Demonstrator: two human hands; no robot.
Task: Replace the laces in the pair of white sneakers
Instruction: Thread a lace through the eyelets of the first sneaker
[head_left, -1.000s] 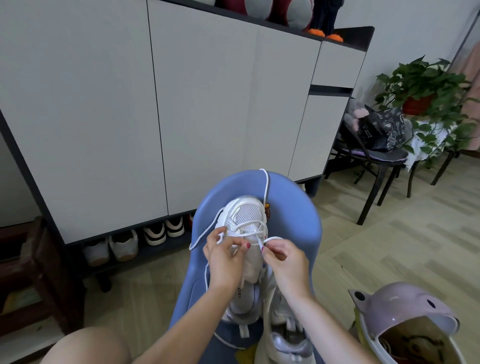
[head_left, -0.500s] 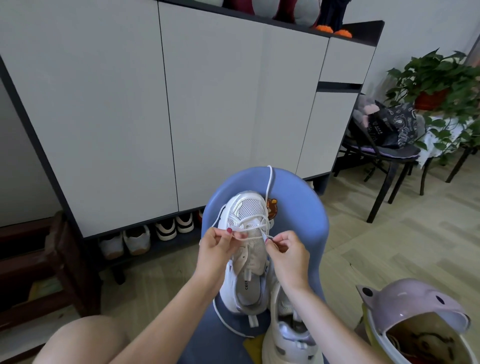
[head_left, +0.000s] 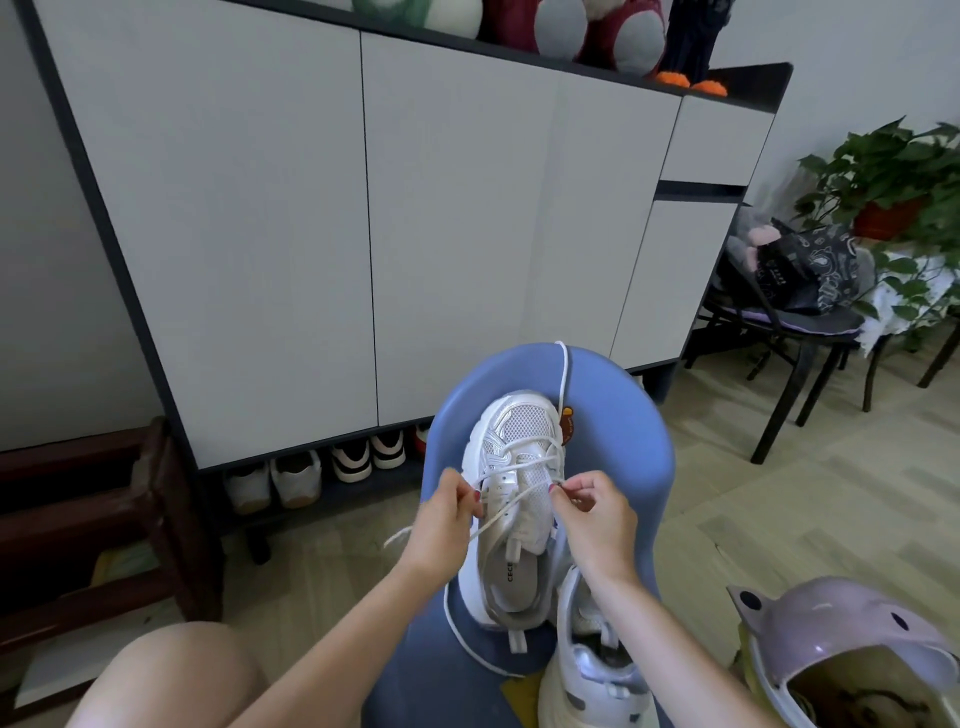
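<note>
Both hands have drawn apart since the half-second-old frame: then they met over the tongue, now each sits at its own flank of the shoe, and a lace run that was bunched between them is stretched across.

Item, left hand (head_left: 445, 512): at the left eyelet row, fingers curled, pinching the lace (head_left: 511, 506).

Item, right hand (head_left: 597, 512): at the right eyelet row, fingers (head_left: 563, 491) pinched narrow on a lace end.

Item, white sneaker (head_left: 511, 499): toe pointing away from me, lying along the middle of the blue chair (head_left: 618, 467); lower eyelets crossed, upper ones unthreaded as far as I can tell.

Item, second sneaker (head_left: 592, 670): at the chair's near edge, heel toward me; I see no lacing on it.

Item, loose lace: one tail runs up over the chair's far rim, another loops along the near left edge.

Risks, my judgement:
- Uneven pull from one hand would drag the lace through and leave the ends mismatched.
- A tail hanging over the rim could snag or get pulled out of an eyelet.
- A hard tug could slide the sneaker toward the chair edge, since neither hand pins it down.
</note>
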